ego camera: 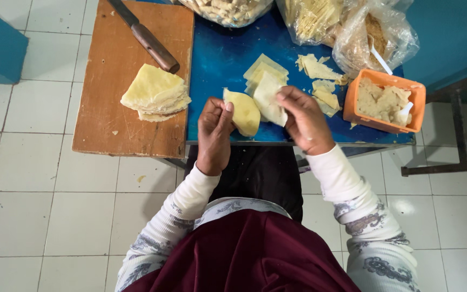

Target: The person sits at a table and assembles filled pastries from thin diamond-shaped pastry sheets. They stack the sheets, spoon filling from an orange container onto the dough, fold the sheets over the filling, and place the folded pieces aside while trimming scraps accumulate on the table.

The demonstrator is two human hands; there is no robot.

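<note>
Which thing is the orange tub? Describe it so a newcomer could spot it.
Start at the blue table. At its right front corner, below the clear plastic bags, sits the orange tub: a rectangular container of pale filling with a white spoon in it. It is the only orange item on the table.

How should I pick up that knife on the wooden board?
Best by the brown handle, coming from the blue table's side. The knife lies flat and slanted, handle end nearest the hands, blade pointing away off the board.
</note>
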